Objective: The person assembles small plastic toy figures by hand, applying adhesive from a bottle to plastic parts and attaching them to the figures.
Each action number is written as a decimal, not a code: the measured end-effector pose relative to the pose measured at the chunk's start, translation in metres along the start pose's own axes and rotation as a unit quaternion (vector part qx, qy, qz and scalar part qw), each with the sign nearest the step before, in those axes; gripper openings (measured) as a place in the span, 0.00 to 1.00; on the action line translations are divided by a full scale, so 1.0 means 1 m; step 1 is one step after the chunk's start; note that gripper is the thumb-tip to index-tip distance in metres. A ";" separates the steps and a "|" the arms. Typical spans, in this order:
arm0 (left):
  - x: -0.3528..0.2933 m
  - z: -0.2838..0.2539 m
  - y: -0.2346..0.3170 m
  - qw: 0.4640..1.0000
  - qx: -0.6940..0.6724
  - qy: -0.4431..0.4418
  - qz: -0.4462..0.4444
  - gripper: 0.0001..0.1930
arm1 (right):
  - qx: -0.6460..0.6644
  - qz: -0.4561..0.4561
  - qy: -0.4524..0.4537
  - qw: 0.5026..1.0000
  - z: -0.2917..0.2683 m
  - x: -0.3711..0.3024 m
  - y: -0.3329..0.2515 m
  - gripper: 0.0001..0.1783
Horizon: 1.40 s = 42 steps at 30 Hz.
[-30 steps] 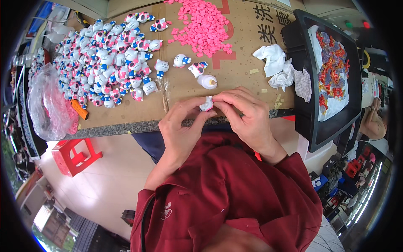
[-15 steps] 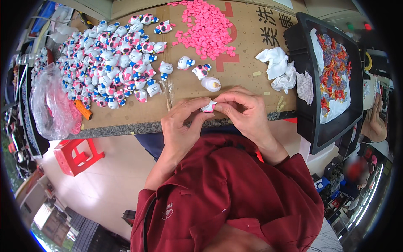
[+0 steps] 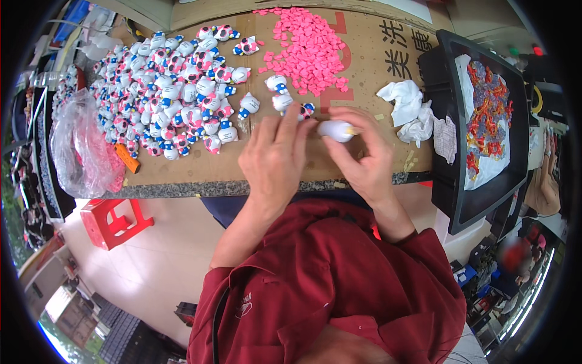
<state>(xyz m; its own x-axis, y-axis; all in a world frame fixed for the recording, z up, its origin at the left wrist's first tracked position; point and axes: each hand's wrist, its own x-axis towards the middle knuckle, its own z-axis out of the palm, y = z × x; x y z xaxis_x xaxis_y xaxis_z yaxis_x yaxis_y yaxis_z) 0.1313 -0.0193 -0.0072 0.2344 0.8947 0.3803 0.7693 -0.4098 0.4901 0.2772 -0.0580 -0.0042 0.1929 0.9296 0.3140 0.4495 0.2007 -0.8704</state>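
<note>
My right hand (image 3: 370, 155) has its thumb and fingers around a small white squeeze bottle (image 3: 333, 130), whose yellowish tip points right. To its left, my left hand (image 3: 271, 159) reaches forward over the cardboard, fingers stretched out and slightly blurred. Just beyond those fingertips lies a small white and blue cat-shaped figurine (image 3: 281, 102); whether they touch it I cannot tell. Another figurine (image 3: 276, 83) is right behind it. A third figurine (image 3: 307, 111) is partly hidden beside the left fingertips, and one more figurine (image 3: 248, 105) stands further left.
A large heap of figurines (image 3: 163, 91) covers the left side, near a clear plastic bag (image 3: 73, 145) and an orange-handled tool (image 3: 127, 158). Small pink pieces (image 3: 306, 51) lie at the back. Crumpled tissues (image 3: 403, 103) sit beside a black tray (image 3: 445, 194) of red and clear pieces.
The figurine that was between both hands is no longer held, and one more figurine lies beyond my left hand. My right hand has taken hold of the squeeze bottle. The view has shifted slightly.
</note>
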 end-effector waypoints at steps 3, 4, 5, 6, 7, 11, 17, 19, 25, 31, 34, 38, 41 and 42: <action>0.000 0.008 0.010 1.000 0.017 0.002 0.004 0.15 | 0.107 0.087 0.012 0.990 -0.011 -0.005 -0.003 0.15; 0.001 0.010 0.012 1.000 0.026 -0.004 0.000 0.15 | 0.126 0.081 0.017 0.989 -0.013 -0.005 0.002 0.15; 0.004 0.009 0.016 1.000 0.016 0.012 -0.005 0.12 | 0.125 0.081 0.018 0.989 -0.016 -0.007 0.005 0.15; 0.004 0.009 0.014 1.000 0.016 0.012 -0.005 0.12 | 0.087 0.092 0.008 0.992 -0.020 -0.010 0.006 0.16; 0.004 0.008 0.010 0.999 -0.032 0.015 0.009 0.13 | 0.049 0.103 -0.001 0.993 -0.022 -0.011 0.007 0.17; -0.008 0.000 -0.003 0.889 -0.421 -0.012 -0.179 0.16 | 0.112 0.117 0.025 0.986 -0.027 -0.012 -0.005 0.20; -0.013 -0.018 -0.015 0.828 -0.513 -0.083 -0.211 0.17 | -0.002 -0.018 -0.051 0.999 -0.034 -0.005 -0.019 0.21; -0.015 -0.019 -0.017 0.853 -0.471 -0.094 -0.202 0.17 | 0.004 -0.011 -0.057 0.998 -0.032 -0.007 -0.020 0.21; -0.016 -0.021 -0.012 0.889 -0.409 -0.084 -0.189 0.17 | 0.003 0.000 -0.071 0.997 -0.029 -0.009 -0.020 0.19; -0.018 -0.017 -0.013 0.901 -0.386 -0.079 -0.181 0.18 | 0.006 0.007 -0.068 0.998 -0.029 -0.009 -0.019 0.18; -0.017 -0.017 -0.013 0.905 -0.377 -0.078 -0.181 0.17 | 0.003 0.011 -0.068 0.998 -0.030 -0.009 -0.020 0.18; -0.016 -0.017 -0.013 0.900 -0.387 -0.064 -0.188 0.17 | 0.003 0.015 -0.061 0.998 -0.030 -0.008 -0.018 0.17; -0.017 -0.017 -0.014 0.902 -0.380 -0.069 -0.193 0.17 | 0.003 0.022 -0.067 0.998 -0.031 -0.008 -0.019 0.18; -0.017 -0.017 -0.015 0.900 -0.386 -0.066 -0.193 0.17 | 0.003 0.021 -0.067 0.997 -0.032 -0.008 -0.019 0.18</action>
<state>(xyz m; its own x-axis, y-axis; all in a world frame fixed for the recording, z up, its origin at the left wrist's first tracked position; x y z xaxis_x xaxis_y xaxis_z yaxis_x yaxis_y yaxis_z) 0.1057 -0.0318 -0.0072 0.1460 0.9893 -0.0075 0.1792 -0.0190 0.9836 0.2955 -0.0791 0.0219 0.0924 0.9704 0.2233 0.4376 0.1619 -0.8845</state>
